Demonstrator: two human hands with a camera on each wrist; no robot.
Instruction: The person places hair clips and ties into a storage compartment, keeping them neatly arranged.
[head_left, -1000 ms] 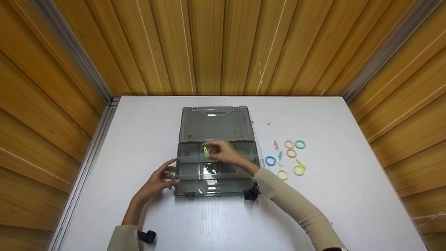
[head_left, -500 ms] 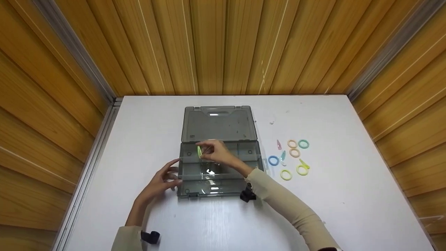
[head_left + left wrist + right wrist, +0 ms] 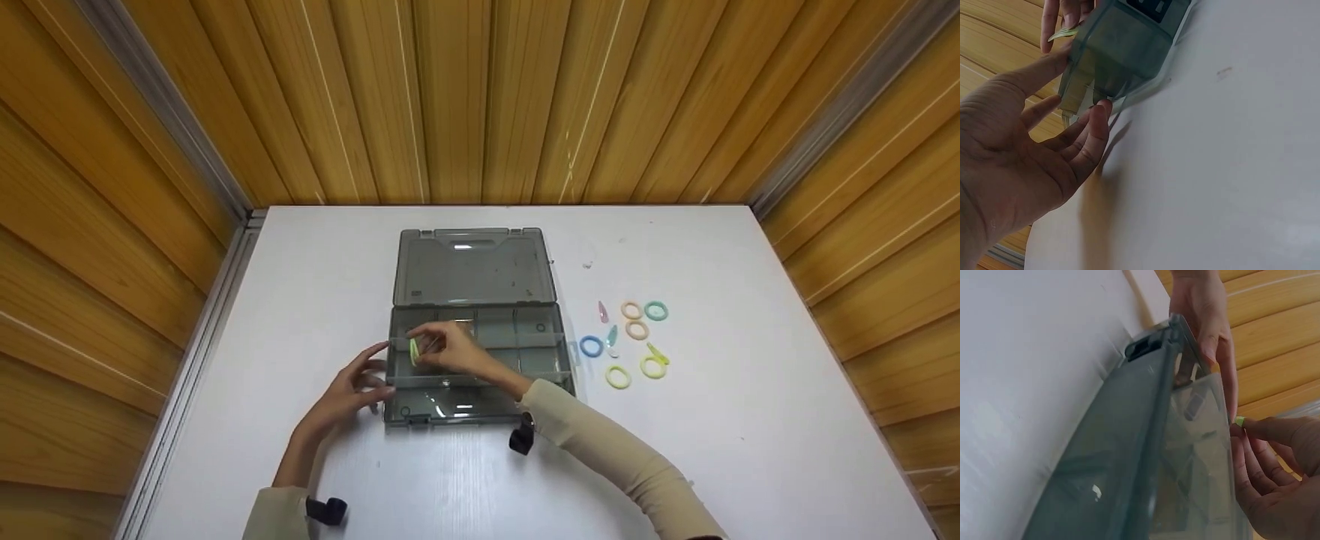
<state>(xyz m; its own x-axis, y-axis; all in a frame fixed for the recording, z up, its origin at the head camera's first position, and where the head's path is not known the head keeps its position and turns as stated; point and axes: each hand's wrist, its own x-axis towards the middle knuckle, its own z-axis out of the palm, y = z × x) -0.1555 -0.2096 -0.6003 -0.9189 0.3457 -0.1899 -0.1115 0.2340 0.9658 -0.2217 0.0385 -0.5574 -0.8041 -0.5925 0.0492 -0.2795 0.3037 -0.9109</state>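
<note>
A see-through dark grey storage box (image 3: 480,418) with compartments lies open on the white table, its lid (image 3: 472,274) folded flat to the back. My left hand (image 3: 341,394) holds the box's left side; in the left wrist view its fingertips (image 3: 1098,121) bend against the wall near the bottom, and another digit reaches the rim. Over the left part of the box, my right hand (image 3: 459,355) pinches a yellow-green hair clip (image 3: 414,352) between thumb and fingertips. In the right wrist view only a bit of the clip (image 3: 1239,421) shows beyond the thumb.
Right of the box lie several coloured hair ties, among them a blue one (image 3: 591,346) and a green one (image 3: 656,310). Hair clips lie among them: a pink (image 3: 603,312), a teal (image 3: 612,335) and a yellow-green one (image 3: 657,354). Wood-patterned walls (image 3: 480,105) enclose the table.
My right hand has moved left and toward the front of the box, carrying the yellow-green hair clip from the back row to the left side. My left hand stays at the box's side.
</note>
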